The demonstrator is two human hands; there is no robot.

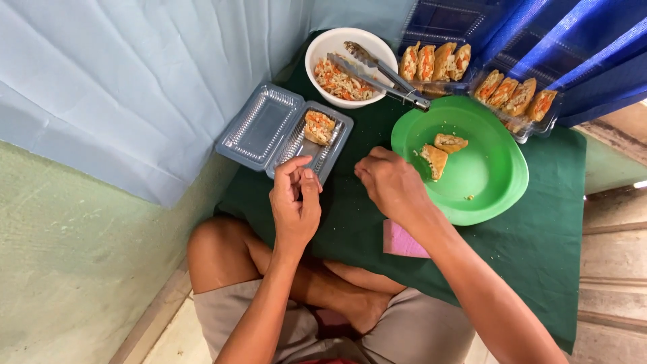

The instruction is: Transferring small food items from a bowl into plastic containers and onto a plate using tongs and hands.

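An open clear plastic clamshell box point(283, 133) lies just left of the green bowl point(492, 182), its hinged lid flat beside its ribbed tray, which holds one stuffed piece. Beyond the bowl's far rim stand two more clear trays point(465, 84), each filled with a row of stuffed pieces, the right one touching the bowl's edge.

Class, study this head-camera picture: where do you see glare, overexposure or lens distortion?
Head view: soft, even daylight; glare glints on the clear plastic tray by the left hand; a blown-out white patch at the right edge; wide-angle bending toward the corners; the right hand and green bowl look sharp.
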